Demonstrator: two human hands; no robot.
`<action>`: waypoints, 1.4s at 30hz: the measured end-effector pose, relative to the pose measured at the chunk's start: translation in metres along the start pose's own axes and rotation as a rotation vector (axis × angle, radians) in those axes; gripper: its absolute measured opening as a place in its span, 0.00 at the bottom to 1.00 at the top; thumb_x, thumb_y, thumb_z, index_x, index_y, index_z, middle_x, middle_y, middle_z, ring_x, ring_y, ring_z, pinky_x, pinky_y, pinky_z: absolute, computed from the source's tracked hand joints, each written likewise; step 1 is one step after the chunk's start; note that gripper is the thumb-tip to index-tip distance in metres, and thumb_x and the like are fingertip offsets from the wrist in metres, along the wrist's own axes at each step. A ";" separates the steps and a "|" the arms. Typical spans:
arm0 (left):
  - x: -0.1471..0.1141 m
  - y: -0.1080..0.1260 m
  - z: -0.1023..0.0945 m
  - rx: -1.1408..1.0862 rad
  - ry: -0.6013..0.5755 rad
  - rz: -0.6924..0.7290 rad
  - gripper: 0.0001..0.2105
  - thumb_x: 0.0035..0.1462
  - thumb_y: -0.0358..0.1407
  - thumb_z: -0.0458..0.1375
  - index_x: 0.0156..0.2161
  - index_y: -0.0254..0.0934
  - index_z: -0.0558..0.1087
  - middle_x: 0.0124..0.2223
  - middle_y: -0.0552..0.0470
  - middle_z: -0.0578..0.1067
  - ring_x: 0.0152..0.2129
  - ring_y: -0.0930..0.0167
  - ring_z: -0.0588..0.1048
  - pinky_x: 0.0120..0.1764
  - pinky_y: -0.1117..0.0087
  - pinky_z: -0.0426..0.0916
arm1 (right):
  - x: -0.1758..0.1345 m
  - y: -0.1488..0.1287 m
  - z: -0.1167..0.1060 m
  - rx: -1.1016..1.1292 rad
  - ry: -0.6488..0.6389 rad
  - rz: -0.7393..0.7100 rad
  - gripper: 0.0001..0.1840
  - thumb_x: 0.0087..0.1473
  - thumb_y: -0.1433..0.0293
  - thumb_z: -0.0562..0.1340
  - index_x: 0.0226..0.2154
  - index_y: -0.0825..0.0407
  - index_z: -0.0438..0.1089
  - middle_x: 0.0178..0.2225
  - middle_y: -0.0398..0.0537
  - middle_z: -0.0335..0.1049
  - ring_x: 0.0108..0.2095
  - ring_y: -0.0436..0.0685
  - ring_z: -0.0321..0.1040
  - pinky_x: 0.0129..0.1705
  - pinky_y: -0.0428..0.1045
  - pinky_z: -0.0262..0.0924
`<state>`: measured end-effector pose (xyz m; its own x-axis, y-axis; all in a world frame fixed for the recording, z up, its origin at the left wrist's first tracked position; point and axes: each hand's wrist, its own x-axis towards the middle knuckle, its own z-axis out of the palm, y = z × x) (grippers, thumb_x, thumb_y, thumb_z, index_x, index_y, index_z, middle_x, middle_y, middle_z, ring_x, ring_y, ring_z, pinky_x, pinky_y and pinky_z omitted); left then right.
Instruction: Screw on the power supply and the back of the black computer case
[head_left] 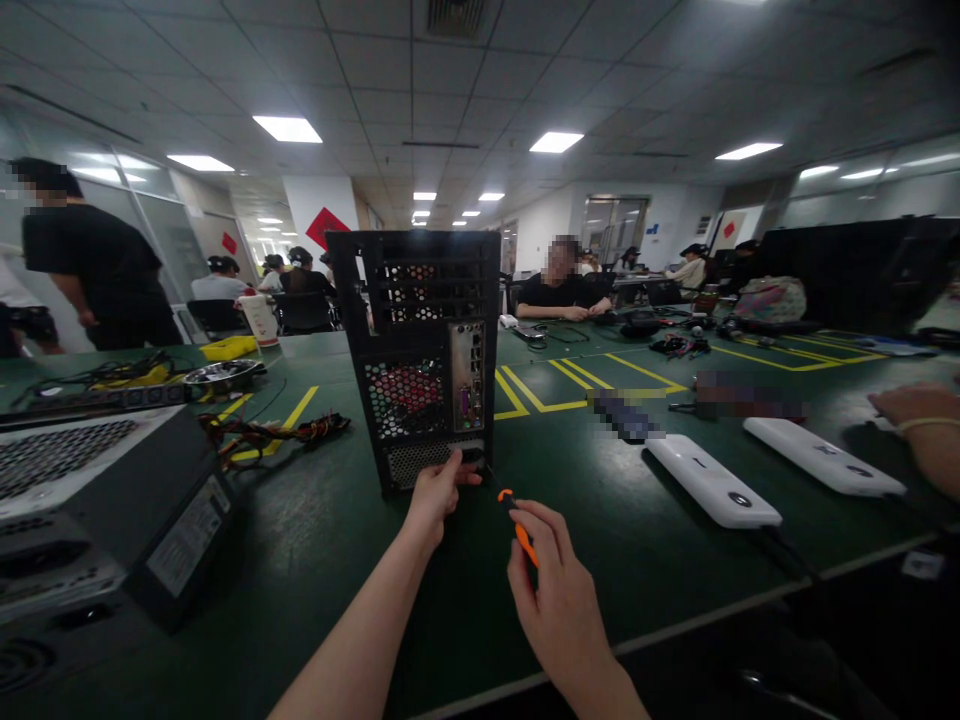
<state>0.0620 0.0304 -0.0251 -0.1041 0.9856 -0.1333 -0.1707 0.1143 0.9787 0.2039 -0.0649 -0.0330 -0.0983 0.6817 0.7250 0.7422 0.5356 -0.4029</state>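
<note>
A black computer case (439, 350) stands upright on the green table, its back panel with ports and vents towards me. My left hand (439, 495) touches the lower back of the case, by the bottom vent panel. Its thumb points up and its fingers stretch to the right, apart from the thumb. Held in my right hand (555, 580) is an orange and black screwdriver (525, 540). The thin shaft points up and left to the lower right corner of the case. Whether its tip meets a screw is too small to tell.
A metal power supply unit (112, 520) lies at the left, with bundled cables (277, 435) beyond it. Two white devices (712, 480) lie at the right, near another person's hand (919, 410). Across the table sits a person (562, 285). A paper cup (260, 318) stands far left.
</note>
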 end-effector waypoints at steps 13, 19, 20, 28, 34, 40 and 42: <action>0.001 -0.001 -0.001 -0.002 -0.011 -0.006 0.15 0.43 0.39 0.54 0.32 0.27 0.70 0.25 0.46 0.74 0.08 0.85 0.49 0.15 0.76 0.38 | 0.000 -0.001 0.001 -0.060 0.001 0.051 0.15 0.54 0.71 0.48 0.45 0.53 0.57 0.45 0.57 0.58 0.39 0.56 0.67 0.34 0.50 0.66; -0.001 0.000 0.001 -0.002 0.003 -0.014 0.14 0.41 0.37 0.54 0.32 0.27 0.71 0.25 0.47 0.74 0.09 0.85 0.48 0.15 0.75 0.38 | 0.000 0.000 0.000 -0.084 0.015 0.037 0.13 0.56 0.69 0.47 0.43 0.53 0.59 0.37 0.52 0.64 0.31 0.53 0.69 0.28 0.47 0.65; -0.001 0.000 0.001 -0.001 0.002 -0.015 0.14 0.41 0.36 0.54 0.32 0.27 0.71 0.25 0.47 0.74 0.09 0.85 0.48 0.15 0.76 0.38 | 0.000 0.000 0.000 -0.098 0.007 0.053 0.13 0.56 0.67 0.47 0.42 0.53 0.60 0.35 0.51 0.65 0.29 0.53 0.69 0.26 0.46 0.65; -0.001 -0.001 -0.001 0.006 -0.002 -0.004 0.12 0.41 0.33 0.52 0.32 0.27 0.72 0.26 0.47 0.74 0.09 0.84 0.49 0.15 0.76 0.38 | -0.001 -0.001 0.001 -0.081 -0.009 0.075 0.15 0.53 0.71 0.48 0.44 0.53 0.58 0.43 0.55 0.60 0.32 0.54 0.68 0.29 0.49 0.66; -0.001 -0.002 -0.001 0.000 -0.023 0.003 0.12 0.42 0.32 0.52 0.32 0.27 0.71 0.26 0.47 0.74 0.08 0.85 0.49 0.15 0.76 0.37 | -0.001 0.001 0.002 -0.099 -0.019 0.106 0.14 0.57 0.67 0.46 0.43 0.53 0.58 0.34 0.51 0.64 0.26 0.53 0.68 0.25 0.47 0.64; 0.000 -0.002 -0.001 -0.009 -0.022 -0.003 0.12 0.42 0.32 0.51 0.32 0.27 0.71 0.26 0.47 0.74 0.08 0.85 0.48 0.15 0.76 0.37 | -0.003 0.000 0.001 -0.116 -0.033 0.110 0.14 0.56 0.64 0.47 0.43 0.53 0.58 0.36 0.51 0.65 0.29 0.54 0.69 0.27 0.48 0.65; -0.001 -0.001 -0.001 -0.006 -0.015 -0.004 0.12 0.42 0.32 0.51 0.32 0.27 0.71 0.26 0.47 0.74 0.08 0.85 0.48 0.15 0.76 0.38 | -0.003 -0.001 0.001 -0.105 -0.017 0.116 0.15 0.55 0.66 0.48 0.45 0.53 0.57 0.42 0.55 0.61 0.33 0.55 0.68 0.29 0.49 0.65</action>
<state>0.0616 0.0295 -0.0263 -0.0892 0.9869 -0.1346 -0.1770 0.1173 0.9772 0.2027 -0.0666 -0.0353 -0.0185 0.7448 0.6670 0.8143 0.3983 -0.4221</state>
